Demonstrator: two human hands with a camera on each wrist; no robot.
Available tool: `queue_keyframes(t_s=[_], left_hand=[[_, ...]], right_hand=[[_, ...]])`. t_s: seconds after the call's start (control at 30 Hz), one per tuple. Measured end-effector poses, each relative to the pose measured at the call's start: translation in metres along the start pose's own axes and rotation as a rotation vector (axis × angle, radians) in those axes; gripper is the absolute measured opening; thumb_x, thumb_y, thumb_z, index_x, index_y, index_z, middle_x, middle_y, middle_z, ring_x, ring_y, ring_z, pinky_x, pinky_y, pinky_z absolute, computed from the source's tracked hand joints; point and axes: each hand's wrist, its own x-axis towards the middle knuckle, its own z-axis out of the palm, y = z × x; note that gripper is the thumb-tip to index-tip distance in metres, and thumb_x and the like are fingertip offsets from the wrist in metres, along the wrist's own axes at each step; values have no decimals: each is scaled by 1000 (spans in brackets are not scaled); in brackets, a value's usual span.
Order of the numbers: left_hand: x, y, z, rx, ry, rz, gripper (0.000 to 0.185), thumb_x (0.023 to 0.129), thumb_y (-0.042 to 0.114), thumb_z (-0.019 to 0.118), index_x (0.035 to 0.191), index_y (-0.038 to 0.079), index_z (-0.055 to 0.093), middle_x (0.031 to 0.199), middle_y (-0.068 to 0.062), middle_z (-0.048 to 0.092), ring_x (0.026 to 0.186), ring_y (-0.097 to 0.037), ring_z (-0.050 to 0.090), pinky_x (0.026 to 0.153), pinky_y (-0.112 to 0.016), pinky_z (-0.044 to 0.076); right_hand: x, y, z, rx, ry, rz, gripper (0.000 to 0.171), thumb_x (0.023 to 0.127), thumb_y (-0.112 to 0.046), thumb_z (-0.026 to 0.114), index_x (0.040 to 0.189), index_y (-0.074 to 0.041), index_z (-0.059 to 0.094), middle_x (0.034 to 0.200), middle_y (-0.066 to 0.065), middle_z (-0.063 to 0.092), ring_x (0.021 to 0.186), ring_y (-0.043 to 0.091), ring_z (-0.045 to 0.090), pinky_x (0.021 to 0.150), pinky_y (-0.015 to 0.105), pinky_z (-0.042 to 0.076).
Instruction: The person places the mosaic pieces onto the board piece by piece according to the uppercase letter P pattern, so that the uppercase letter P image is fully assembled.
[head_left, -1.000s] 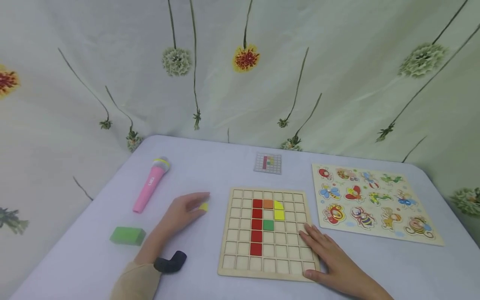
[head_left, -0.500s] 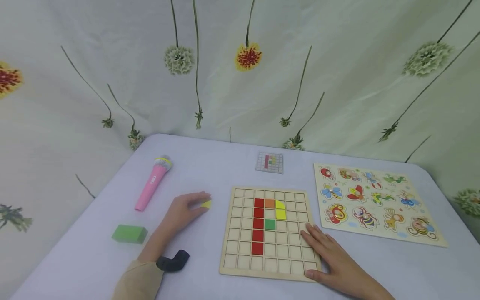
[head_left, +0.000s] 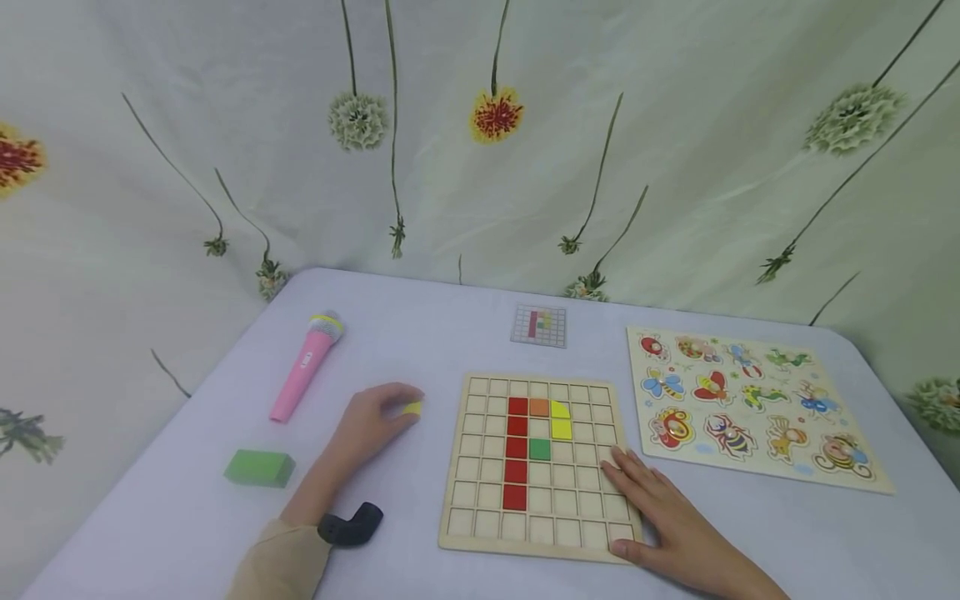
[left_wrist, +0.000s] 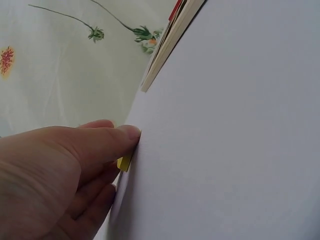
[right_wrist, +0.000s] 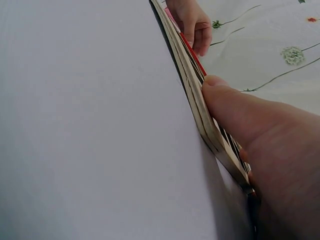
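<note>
On the pale bench, your left hand pinched the yellow tile just left of the grid board; your right hand lay flat, fingers straight, on its near right corner.

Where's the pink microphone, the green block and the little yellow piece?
pink microphone [head_left: 303, 369], head view, middle of its pink handle
green block [head_left: 258, 467], head view, its top face
little yellow piece [head_left: 411, 407], head view, the part showing beside the fingertips

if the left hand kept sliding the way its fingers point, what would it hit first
Probably the left edge of the wooden grid board. The left hand, pinching a small yellow piece, points right toward it, with only bare table between.
</note>
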Motion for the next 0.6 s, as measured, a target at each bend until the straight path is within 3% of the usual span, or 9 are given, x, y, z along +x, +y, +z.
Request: queue_keyframes(t_s=[0.33, 0.5, 0.6], left_hand=[[2, 12, 1, -25, 2, 25, 24, 80, 5, 72, 102, 12, 68, 101, 0, 64, 96, -19, 59, 83, -40, 48], [12, 30, 2, -51, -9, 26, 14, 79, 9, 75, 92, 13, 70, 91, 2, 67, 82, -15, 62, 74, -35, 50], [22, 46, 6, -133, -51, 46, 12, 80, 10, 74, 91, 10, 68, 86, 1, 67, 76, -15, 64, 68, -32, 52]], right_hand=[[-2, 0, -1, 3, 0, 15, 79, 83, -47, 66, 147, -14, 32, 151, 10, 24, 135, 33, 20, 106, 19, 1], [-2, 1, -1, 10, -3, 18, 79, 83, -47, 65, 147, -14, 32, 151, 10, 24, 135, 34, 20, 106, 20, 1], [-1, 2, 1, 15, -5, 14, 78, 84, -48, 65, 147, -15, 32, 151, 9, 24, 135, 33, 21, 106, 20, 1]])
